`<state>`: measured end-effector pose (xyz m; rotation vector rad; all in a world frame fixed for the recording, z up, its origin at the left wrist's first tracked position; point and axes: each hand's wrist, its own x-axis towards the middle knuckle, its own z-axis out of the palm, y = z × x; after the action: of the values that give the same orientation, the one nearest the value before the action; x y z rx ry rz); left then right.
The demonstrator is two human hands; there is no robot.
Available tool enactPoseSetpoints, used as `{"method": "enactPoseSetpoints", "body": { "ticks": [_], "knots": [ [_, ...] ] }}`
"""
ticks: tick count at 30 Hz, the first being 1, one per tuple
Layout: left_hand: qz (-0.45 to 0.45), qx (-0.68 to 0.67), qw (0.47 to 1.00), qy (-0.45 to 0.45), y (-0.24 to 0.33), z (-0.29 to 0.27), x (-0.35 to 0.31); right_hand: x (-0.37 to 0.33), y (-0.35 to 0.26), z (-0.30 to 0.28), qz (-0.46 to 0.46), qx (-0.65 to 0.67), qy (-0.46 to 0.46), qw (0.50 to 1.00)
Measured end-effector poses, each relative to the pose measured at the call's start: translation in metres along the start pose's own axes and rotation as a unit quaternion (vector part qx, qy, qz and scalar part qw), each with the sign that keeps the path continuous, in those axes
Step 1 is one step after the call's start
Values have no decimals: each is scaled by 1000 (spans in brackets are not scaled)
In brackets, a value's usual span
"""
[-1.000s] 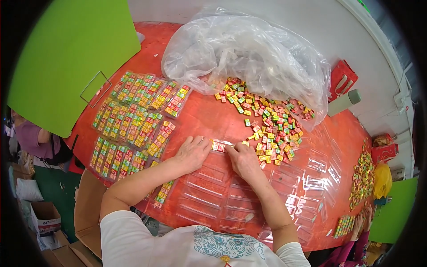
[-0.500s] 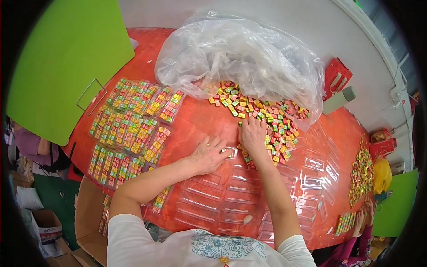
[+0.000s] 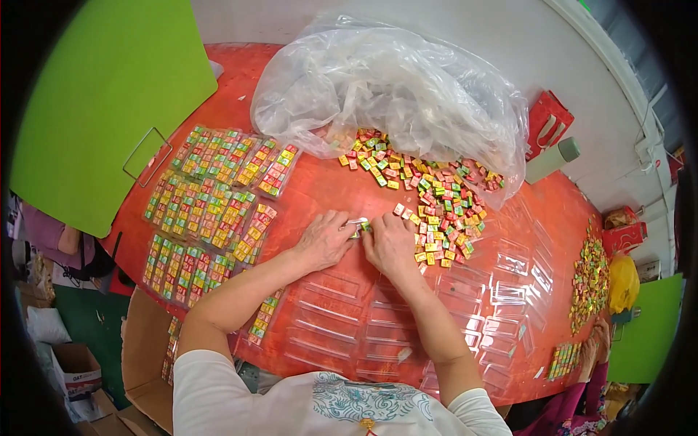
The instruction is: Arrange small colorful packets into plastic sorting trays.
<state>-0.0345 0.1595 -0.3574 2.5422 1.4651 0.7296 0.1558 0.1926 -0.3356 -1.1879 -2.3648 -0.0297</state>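
My left hand (image 3: pixel 329 238) is over the red table with its fingers curled, at the end of a clear plastic tray (image 3: pixel 357 221) that shows only in part. Close beside it, my right hand (image 3: pixel 392 245) has its fingertips pressed together on a small green box (image 3: pixel 365 227), right at the tray. The fingers hide most of the tray and whatever else lies in it. Just right of my right hand spreads a loose pile of small red, yellow and green boxes (image 3: pixel 443 218).
Empty clear trays (image 3: pixel 323 320) lie in rows nearest me. Filled trays (image 3: pixel 207 211) cover the table's left. A large clear plastic bag (image 3: pixel 392 87) lies behind the pile, with a bottle (image 3: pixel 552 161) to its right. Another person's hands (image 3: pixel 598 341) are at the far right.
My right hand has come away from the pile, toward me and left, to the tray. My left hand has moved slightly up and its spread fingers have curled.
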Motion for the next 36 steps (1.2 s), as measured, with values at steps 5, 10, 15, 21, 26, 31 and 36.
{"method": "enactPoseSetpoints", "body": {
  "ticks": [5,10,15,21,26,31,36],
  "knots": [
    [-1,-5,1000,25,0,0,-3,-4,-4,5,-21,-11,5,1000],
    [-12,2,1000,3,0,-1,-4,-6,3,13,-41,30,27,998],
    [-22,-20,1000,-7,-3,-1,0,-8,3,20,-59,5,6,998],
    [-61,-54,996,-25,-11,-14,-2,-7,4,4,5,71,15,997],
    [-23,87,993,-70,-5,-12,-6,-20,25,12,56,85,32,994],
    [-2,119,992,-50,4,-1,-2,-21,35,16,93,140,29,985],
    [-14,96,995,-25,-3,-5,0,-16,29,18,105,130,13,986]
  ]
}}
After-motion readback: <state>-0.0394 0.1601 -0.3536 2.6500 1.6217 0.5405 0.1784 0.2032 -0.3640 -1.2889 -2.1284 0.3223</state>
